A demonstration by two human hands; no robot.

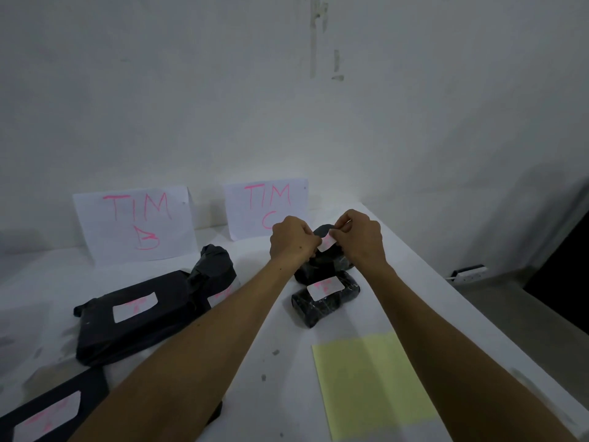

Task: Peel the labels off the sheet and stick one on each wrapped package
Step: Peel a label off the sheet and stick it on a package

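I'm seeing left hand [294, 239] and right hand [358, 239] each pinching the small white paper label [327, 244] | hovering over far black plastic-wrapped package [322, 264] | four nearer packages already labelled | yellow backing sheet [373, 384] lying stripped on white worktop [280, 362].

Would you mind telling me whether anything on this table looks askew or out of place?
Nothing serious. The label on the large flat package sits slanted rather than square to its edges. Both hands, left hand and right hand, pinch a white label above an unlabelled package.
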